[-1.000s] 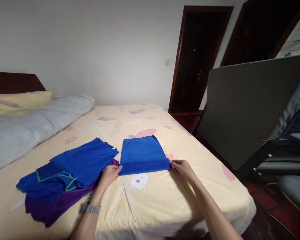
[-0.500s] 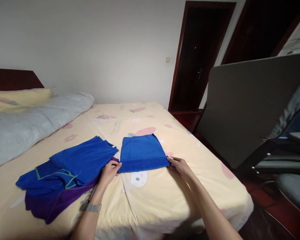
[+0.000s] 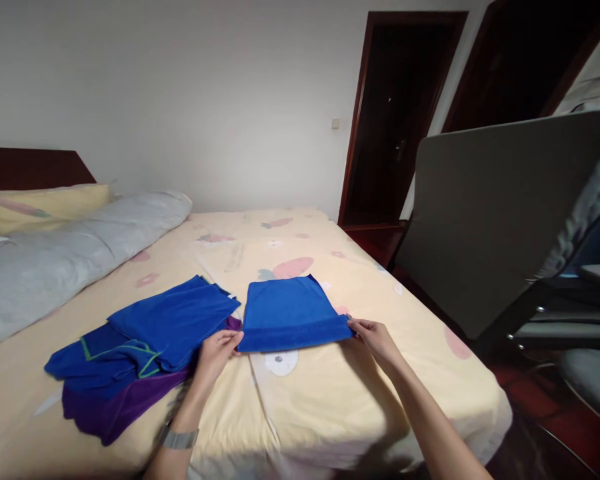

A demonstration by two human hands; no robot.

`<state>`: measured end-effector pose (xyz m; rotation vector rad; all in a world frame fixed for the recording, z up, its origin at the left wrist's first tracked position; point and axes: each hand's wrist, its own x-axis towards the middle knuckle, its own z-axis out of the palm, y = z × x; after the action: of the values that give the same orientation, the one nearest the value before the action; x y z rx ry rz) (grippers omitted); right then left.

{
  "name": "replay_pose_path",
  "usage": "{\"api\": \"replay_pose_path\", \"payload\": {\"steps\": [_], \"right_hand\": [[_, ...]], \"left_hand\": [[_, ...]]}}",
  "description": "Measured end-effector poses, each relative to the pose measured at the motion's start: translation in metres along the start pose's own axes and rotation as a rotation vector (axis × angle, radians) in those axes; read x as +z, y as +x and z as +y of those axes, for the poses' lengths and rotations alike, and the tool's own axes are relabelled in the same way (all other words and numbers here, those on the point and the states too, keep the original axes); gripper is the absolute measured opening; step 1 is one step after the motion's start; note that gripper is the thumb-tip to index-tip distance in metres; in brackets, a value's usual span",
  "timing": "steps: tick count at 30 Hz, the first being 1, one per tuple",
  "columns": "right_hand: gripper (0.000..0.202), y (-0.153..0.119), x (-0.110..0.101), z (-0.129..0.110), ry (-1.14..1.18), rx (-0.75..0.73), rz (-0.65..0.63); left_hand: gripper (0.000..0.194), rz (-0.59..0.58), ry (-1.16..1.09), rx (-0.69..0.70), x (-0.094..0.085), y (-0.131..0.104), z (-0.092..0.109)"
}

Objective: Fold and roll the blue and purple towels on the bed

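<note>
1. The blue cloth [image 3: 287,303] lies on the bed [image 3: 330,413], toward its near edge and well in from its near right corner; a band of it is turned over along the side facing the person.
2. The left hand [image 3: 219,349] pinches that band's left end between thumb and fingers.
3. The right hand [image 3: 375,337] pinches the band's right end the same way.
4. Just left of the cloth, also toward the bed's near edge, sits a loose heap: blue cloths [image 3: 173,317], some with green edging, over a purple cloth [image 3: 120,408].
5. A metal-coloured band [image 3: 180,439] circles the left wrist.
6. Along the bed's left side, a grey bundle [image 3: 85,240] lies before a yellow pillow [image 3: 55,205] and a dark headboard [image 3: 30,168].
7. Beyond the right edge stands a grey panel [image 3: 485,213].
</note>
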<state>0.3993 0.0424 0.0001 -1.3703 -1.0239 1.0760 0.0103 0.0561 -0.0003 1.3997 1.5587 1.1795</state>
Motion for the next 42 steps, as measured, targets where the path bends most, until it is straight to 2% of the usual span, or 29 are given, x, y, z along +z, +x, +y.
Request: {"api": "replay_pose_path", "payload": {"steps": [5, 8, 13, 17, 20, 25, 28, 30, 32, 33, 35, 37, 39, 42], "right_hand": [[0.034, -0.009, -0.002, 0.008, -0.138, 0.078, -0.011], [0.034, -0.009, -0.002, 0.010, -0.226, 0.069, -0.023], [0.038, -0.010, -0.004, 0.005, -0.190, -0.011, -0.008], [0.044, -0.016, -0.010, 0.007, -0.191, -0.063, -0.008], [0.041, -0.023, -0.012, 0.013, -0.392, -0.074, -0.034], [0.030, -0.033, -0.011, 0.016, -0.731, -0.128, 0.017], [0.029, -0.037, -0.007, 0.010, -0.884, -0.275, 0.122], [0.033, -0.040, 0.002, 0.004, -0.953, -0.474, 0.200], [0.034, -0.045, 0.018, -0.001, -0.967, -0.675, 0.150], [0.034, -0.047, 0.028, -0.003, -0.962, -0.757, 0.058], [0.036, -0.053, 0.049, -0.002, -0.957, -0.883, -0.193], [0.043, -0.057, 0.068, 0.003, -0.975, -0.956, -0.385], [0.049, -0.058, 0.082, 0.011, -1.006, -0.988, -0.450], [0.048, -0.055, 0.086, 0.020, -1.049, -1.011, -0.441]], "left_hand": [[0.053, -0.046, -0.015, -0.025, 0.009, -0.010, -0.016], [0.053, -0.055, -0.022, -0.031, 0.013, -0.010, -0.020], [0.053, -0.038, -0.009, -0.004, 0.008, -0.012, -0.011], [0.051, -0.039, 0.034, 0.013, 0.004, -0.023, -0.005], [0.047, -0.051, 0.083, 0.024, 0.006, -0.033, -0.005], [0.040, -0.040, 0.176, 0.061, 0.009, -0.039, -0.010], [0.038, -0.007, 0.241, 0.098, 0.006, -0.042, -0.008], [0.034, 0.038, 0.333, 0.179, 0.004, -0.046, -0.003], [0.029, 0.051, 0.508, 0.388, 0.007, -0.053, 0.005], [0.029, 0.018, 0.609, 0.535, 0.010, -0.056, 0.010], [0.034, -0.124, 0.783, 0.831, 0.019, -0.060, 0.018], [0.043, -0.273, 0.875, 1.011, 0.031, -0.062, 0.023], [0.049, -0.345, 0.932, 1.077, 0.041, -0.059, 0.023], [0.050, -0.374, 0.949, 1.079, 0.047, -0.050, 0.017]]}}
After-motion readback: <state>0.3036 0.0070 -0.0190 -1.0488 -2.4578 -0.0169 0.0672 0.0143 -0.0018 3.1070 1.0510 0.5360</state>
